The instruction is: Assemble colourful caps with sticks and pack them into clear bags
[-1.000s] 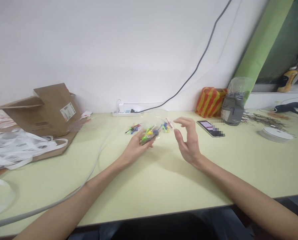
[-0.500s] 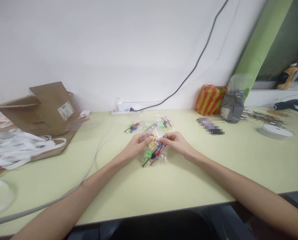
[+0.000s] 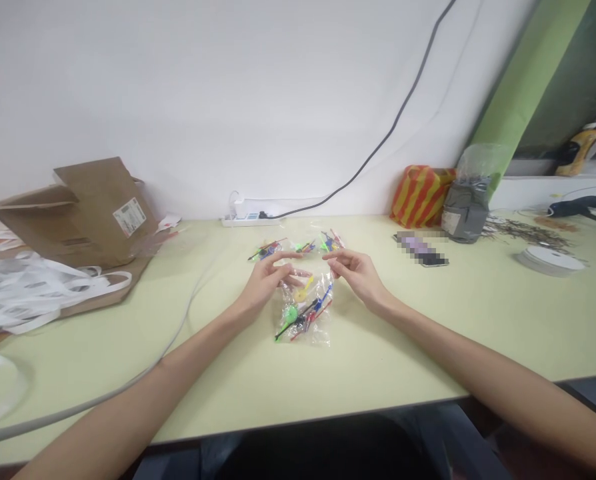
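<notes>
A clear plastic bag (image 3: 304,317) of small green, yellow, blue, red and black plastic pieces lies on the light green table between my hands. My left hand (image 3: 271,279) hovers over the bag's upper left edge, its fingers spread and holding nothing. My right hand (image 3: 354,272) is by the bag's upper right corner, with fingers bent but apart and nothing visible in them. Just beyond my fingertips lie more such bags: one on the left (image 3: 269,249), one in the middle (image 3: 307,247), partly hidden, and one on the right (image 3: 332,241).
An open cardboard box (image 3: 85,223) stands at the left behind a heap of white strips (image 3: 43,293). A grey cable (image 3: 178,340) crosses the left side. A power strip (image 3: 248,220), phone (image 3: 423,250), striped bag (image 3: 421,197), grey bag (image 3: 465,210) and white ribbon roll (image 3: 551,260) are farther back.
Both hands have let go of the near bag and moved slightly up and apart. The bag now lies flatter on the table, a little nearer to me.
</notes>
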